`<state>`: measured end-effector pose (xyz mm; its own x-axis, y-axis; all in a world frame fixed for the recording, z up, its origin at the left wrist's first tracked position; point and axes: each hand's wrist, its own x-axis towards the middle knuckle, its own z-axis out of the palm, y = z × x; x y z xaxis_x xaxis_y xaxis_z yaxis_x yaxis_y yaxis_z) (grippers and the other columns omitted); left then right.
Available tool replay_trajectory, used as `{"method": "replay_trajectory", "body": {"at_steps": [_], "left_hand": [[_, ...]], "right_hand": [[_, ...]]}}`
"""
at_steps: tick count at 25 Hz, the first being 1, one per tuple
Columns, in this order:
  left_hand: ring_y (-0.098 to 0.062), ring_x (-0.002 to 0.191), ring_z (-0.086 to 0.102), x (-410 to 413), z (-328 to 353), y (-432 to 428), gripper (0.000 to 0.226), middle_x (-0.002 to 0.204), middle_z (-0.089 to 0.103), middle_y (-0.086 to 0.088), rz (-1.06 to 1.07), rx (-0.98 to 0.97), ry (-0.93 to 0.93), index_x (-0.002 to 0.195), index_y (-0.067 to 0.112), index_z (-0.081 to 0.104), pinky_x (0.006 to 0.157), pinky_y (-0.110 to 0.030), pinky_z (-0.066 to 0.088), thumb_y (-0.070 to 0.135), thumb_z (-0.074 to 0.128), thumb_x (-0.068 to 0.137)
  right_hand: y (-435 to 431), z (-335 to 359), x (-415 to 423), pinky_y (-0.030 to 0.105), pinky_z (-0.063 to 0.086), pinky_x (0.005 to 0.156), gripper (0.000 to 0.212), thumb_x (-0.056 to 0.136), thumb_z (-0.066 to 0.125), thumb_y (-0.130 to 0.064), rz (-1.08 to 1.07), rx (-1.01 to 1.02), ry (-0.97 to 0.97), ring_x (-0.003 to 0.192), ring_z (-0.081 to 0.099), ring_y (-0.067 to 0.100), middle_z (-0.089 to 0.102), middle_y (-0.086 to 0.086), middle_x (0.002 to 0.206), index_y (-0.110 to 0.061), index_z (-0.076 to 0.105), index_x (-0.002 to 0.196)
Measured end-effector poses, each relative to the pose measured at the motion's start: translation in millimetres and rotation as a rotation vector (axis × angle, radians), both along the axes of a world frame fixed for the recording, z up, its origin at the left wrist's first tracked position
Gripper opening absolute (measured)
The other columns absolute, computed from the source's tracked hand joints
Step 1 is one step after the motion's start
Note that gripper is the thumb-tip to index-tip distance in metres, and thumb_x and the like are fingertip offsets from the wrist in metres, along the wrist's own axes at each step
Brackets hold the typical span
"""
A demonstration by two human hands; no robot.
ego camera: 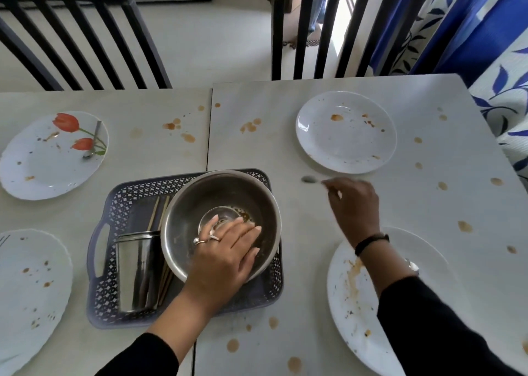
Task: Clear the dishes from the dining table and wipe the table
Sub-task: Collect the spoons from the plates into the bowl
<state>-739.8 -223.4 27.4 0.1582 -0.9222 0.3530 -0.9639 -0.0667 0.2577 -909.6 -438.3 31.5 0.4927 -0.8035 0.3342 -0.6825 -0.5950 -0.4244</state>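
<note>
Just left of the right hand: spoon, blurred, small and silvery, long axis running left-right, bowl end pointing left, handle pinched in that hand's fingertips above the table. Beyond the hand: white plate, brown-flecked. Under its wrist: smeared plate. Further left: left hand, fingers spread, reaching into a steel bowl at a small glass dish. Bowl sits in a lattice tray beside a steel tumbler and chopsticks. Table spotted with brown stains.

Left hand splayed — right hand pinching.
</note>
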Motion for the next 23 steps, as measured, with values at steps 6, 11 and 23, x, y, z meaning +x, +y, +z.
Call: {"method": "replay_trajectory", "body": {"at_steps": [6,11,23], "left_hand": [[-0.019,0.115,0.060,-30,14,-20,0.032,0.115,0.069,0.002,-0.201,-0.027,-0.024,0.111,0.018,0.070,0.104,-0.057,0.033,0.039,0.058,0.090],[-0.014,0.106,0.065,-58,17,-15,0.002,0.090,0.072,0.013,-0.325,-0.016,0.161,0.083,0.025,0.072,0.107,-0.058,0.028,0.025,0.073,0.081],[-0.009,0.086,0.068,-74,36,-12,0.008,0.079,0.070,0.011,-0.239,0.110,0.333,0.081,0.020,0.067,0.109,-0.053,0.029,0.018,0.074,0.080]], "right_hand": [[116,30,-35,0.033,0.054,0.070,0.016,0.075,0.080,-0.013,0.107,0.368,-0.112,0.068,0.064,0.001,0.072,-0.016,0.077,-0.027,0.074,0.080],[145,43,-60,0.031,0.054,0.067,0.015,0.076,0.079,-0.010,0.031,0.426,-0.283,0.070,0.065,0.001,0.072,-0.016,0.076,-0.024,0.074,0.079],[103,-29,-165,0.039,0.043,0.085,0.039,0.090,0.062,-0.026,-0.569,0.287,0.473,0.101,0.061,0.031,0.065,0.007,0.120,-0.016,0.059,0.127]]}}
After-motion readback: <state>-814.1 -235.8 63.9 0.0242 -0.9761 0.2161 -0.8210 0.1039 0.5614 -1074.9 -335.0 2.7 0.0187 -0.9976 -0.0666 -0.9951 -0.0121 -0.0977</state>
